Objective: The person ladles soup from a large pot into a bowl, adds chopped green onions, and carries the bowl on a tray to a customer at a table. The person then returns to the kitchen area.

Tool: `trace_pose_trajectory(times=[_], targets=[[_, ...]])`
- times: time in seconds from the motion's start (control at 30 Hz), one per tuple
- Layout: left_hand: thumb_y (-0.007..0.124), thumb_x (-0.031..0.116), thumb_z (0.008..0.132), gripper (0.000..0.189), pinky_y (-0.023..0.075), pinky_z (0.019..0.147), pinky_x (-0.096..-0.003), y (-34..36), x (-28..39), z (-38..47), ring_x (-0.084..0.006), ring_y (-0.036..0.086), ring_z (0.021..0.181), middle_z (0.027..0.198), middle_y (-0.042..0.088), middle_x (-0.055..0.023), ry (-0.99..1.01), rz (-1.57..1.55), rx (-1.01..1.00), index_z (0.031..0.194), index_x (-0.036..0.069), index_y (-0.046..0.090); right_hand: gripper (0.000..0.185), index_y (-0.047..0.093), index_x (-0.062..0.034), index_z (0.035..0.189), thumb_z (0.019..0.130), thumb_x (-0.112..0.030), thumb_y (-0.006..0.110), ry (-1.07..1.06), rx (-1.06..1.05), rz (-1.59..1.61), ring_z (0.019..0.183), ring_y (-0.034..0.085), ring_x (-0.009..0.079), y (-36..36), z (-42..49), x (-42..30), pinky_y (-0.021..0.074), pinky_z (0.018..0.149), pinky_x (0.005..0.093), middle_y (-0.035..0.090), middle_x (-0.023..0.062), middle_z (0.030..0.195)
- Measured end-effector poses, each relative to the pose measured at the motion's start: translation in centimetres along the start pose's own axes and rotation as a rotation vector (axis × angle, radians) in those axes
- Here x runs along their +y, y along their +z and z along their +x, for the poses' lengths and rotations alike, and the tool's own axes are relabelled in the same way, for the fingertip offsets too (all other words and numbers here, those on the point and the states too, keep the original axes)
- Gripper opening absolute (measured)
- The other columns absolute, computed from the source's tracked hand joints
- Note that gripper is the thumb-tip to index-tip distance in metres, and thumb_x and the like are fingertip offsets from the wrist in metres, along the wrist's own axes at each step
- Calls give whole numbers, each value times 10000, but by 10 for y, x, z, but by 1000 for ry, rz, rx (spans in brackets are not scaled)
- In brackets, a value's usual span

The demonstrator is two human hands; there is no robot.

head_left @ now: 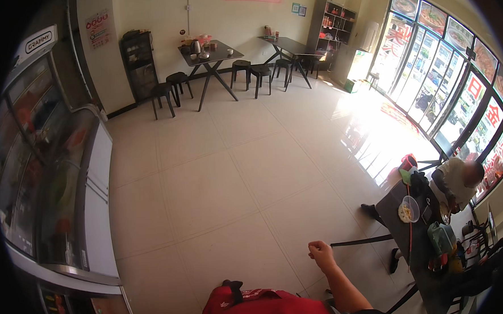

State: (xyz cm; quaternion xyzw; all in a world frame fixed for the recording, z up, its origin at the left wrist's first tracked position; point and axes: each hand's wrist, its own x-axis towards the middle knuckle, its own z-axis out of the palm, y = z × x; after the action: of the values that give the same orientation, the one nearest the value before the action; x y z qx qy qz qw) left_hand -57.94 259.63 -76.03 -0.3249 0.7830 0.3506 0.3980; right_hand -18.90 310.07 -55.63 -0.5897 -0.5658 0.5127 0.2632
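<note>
My right hand (321, 253) is held out in front of me over the tiled floor (219, 193), its fingers curled in and nothing visible in them. Beyond it, to the right, stands a dark table (418, 250). A clear plastic bowl (409, 209) with pale food sits on that table, near a phone-like dark object (427, 213) and a greenish container (441, 237). Below me shows a red apron (259, 306). My left hand is out of view.
A seated person (457, 180) is at the right table, by glass doors (435, 83). A refrigerated display cabinet (96, 199) lines the left. Dark tables (216, 54) (292, 47), black stools (162, 91) and a shelf unit (334, 22) stand along the far wall.
</note>
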Motion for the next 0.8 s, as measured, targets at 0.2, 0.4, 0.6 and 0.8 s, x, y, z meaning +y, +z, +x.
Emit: trace_pose_trajectory(times=[0.2, 0.4, 0.6, 0.8], targets=[[472, 168, 927, 259, 377, 376, -289, 143, 438, -49, -162, 522, 450, 574, 545, -90, 766, -61, -253, 759, 0, 574, 216, 655, 37, 1021, 864, -109, 626, 294, 187, 59, 650, 643, 165, -23, 101, 12, 535, 571, 291, 661, 100, 843], [558, 181, 922, 168, 491, 592, -323, 376, 711, -140, -166, 582, 613, 782, 599, -80, 1241, 190, -158, 917, 15, 589, 196, 636, 32, 1004, 842, -78, 630, 379, 371, 296, 589, 609, 173, -54, 302, -42, 523, 525, 302, 652, 101, 832], [603, 154, 873, 162, 522, 563, -404, 500, 684, -103, -257, 637, 673, 814, 642, -144, 637, 704, -288, 907, -4, 621, 213, 644, 6, 1047, 886, -132, 629, 201, 176, 196, 678, 627, 159, -14, 560, -192, 539, 621, 294, 663, 79, 875], [611, 195, 873, 261, 519, 631, -379, 568, 675, -35, -262, 662, 762, 821, 664, -181, 260, 1162, -242, 989, -31, 665, 236, 651, 24, 1050, 902, -158, 627, 79, 130, 11, 699, 640, 159, -13, 799, -262, 539, 642, 291, 661, 83, 893]])
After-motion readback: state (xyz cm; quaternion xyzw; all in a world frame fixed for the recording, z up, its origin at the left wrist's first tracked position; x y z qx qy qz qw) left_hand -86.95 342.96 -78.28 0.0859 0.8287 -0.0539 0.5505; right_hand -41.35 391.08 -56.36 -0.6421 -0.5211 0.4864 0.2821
